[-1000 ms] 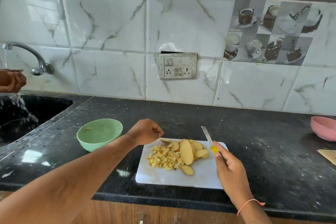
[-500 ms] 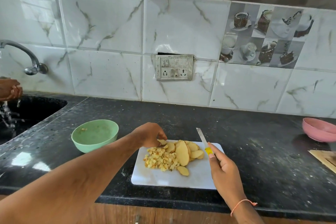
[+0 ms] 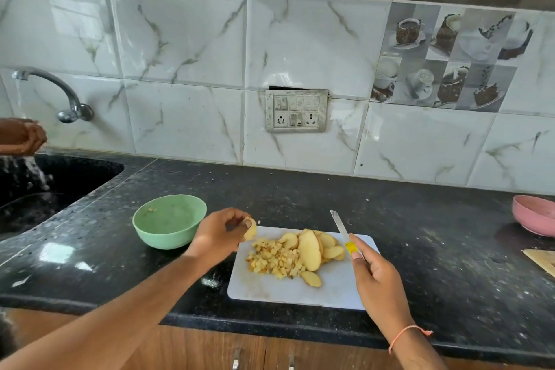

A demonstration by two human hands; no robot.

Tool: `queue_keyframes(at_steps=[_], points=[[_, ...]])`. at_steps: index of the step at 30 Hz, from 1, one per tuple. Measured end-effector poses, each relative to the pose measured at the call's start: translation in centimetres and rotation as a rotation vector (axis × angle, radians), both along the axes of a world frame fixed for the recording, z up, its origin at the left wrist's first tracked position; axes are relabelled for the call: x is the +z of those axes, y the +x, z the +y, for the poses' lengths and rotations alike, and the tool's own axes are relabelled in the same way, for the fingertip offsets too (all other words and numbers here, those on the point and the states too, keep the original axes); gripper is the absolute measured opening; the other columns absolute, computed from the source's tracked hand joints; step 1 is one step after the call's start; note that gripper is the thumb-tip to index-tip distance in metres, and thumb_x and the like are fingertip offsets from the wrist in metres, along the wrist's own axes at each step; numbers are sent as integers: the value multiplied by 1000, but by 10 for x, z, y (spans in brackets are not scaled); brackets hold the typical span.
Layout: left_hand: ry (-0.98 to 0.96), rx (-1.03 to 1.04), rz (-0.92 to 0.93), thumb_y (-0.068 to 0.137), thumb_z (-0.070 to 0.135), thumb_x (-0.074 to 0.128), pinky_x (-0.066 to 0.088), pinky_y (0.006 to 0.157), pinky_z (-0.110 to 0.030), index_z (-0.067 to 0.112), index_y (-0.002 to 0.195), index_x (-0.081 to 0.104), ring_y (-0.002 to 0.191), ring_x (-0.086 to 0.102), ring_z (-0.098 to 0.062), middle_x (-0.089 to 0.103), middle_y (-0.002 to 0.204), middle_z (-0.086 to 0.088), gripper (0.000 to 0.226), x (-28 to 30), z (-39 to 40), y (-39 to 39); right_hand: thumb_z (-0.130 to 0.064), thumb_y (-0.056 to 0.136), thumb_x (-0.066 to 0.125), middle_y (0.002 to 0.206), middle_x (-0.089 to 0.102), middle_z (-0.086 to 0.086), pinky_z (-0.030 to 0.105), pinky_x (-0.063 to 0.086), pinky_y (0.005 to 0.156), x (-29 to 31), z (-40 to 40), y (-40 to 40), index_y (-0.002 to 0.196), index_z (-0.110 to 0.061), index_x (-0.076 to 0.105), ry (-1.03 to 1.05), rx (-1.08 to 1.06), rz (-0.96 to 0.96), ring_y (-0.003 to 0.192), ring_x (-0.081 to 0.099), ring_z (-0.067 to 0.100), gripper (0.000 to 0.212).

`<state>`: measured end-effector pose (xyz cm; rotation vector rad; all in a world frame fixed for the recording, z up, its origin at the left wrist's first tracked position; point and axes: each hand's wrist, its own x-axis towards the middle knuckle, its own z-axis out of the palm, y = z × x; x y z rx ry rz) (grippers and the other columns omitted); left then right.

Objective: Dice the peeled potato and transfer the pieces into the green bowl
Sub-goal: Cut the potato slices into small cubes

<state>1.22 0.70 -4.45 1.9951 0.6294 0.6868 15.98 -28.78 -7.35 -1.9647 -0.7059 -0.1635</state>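
One scrap lies in our green bowl (image 3: 169,221); our left hand (image 3: 216,236) pinches a potato slice (image 3: 250,229) that could slip. Diced pieces (image 3: 274,260) and slices (image 3: 312,248) crowd the board (image 3: 339,288); our right hand (image 3: 379,281), fingers curled round the knife (image 3: 341,227), might scatter them.

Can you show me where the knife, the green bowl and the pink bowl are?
knife (image 3: 338,223): head view, middle of the blade.
green bowl (image 3: 164,237): head view, front outer wall.
pink bowl (image 3: 533,219): head view, near wall at the right edge.
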Motion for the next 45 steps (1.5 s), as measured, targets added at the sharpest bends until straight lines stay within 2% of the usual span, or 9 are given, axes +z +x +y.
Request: queue_keyframes(at_steps=[7,11,15,20,23,32,37,40,45], points=[[-98,30,-85,103,25,67,64,67,-29,36,111,72,80,75,-10,78,91,12,14,-34,-7,-48,-27,108,50,57,41,-6,21,32,46,14,7,-24,145,-44,56,-118,4,-49,46,42,8,41],[-50,6,-110,105,20,64,61,72,-28,38,109,71,79,74,-8,77,92,16,20,-37,-10,-48,-33,108,44,53,52,-4,25,34,46,19,24,-62,153,-53,36,-333,83,-156,49,48,11,49],[22,-21,-110,105,13,61,55,78,-17,41,104,71,87,72,-1,76,92,18,29,-36,-13,-48,-37,108,38,70,56,-10,22,46,55,27,63,-118,160,-47,12,-543,173,-270,66,55,8,59],[118,20,-74,105,15,60,50,77,-9,43,107,68,94,67,8,73,97,23,29,-34,-14,-51,-32,106,43,105,70,5,41,57,75,19,94,-143,163,-33,18,-777,219,-331,92,67,25,62],[124,-3,-5,105,19,61,51,76,-9,45,104,66,93,65,12,72,96,25,27,-34,-12,-48,-29,104,48,108,70,8,41,59,78,15,96,-146,164,-29,18,-853,178,-338,94,68,27,66],[217,-33,109,100,33,70,50,78,-9,36,105,78,90,65,7,70,96,21,10,-37,-11,-38,-18,104,46,84,53,2,37,46,64,14,81,-137,165,-27,12,-857,64,-329,81,60,22,71],[171,-93,189,90,49,77,45,78,-8,39,110,79,93,64,4,70,99,19,22,-36,-3,-41,-22,104,47,94,61,0,35,54,70,14,76,-132,165,-32,11,-809,65,-310,82,60,18,71],[92,-176,233,83,46,83,45,80,-6,43,116,76,98,61,10,71,104,18,34,-34,7,-46,-31,106,42,88,59,-4,35,56,69,15,72,-129,164,-37,13,-742,95,-289,78,59,14,65],[129,-224,220,77,37,90,49,87,-14,52,103,75,100,60,9,71,105,21,33,-36,10,-48,-37,108,36,82,57,-10,33,55,67,22,73,-130,161,-41,19,-625,104,-263,76,56,9,56]])
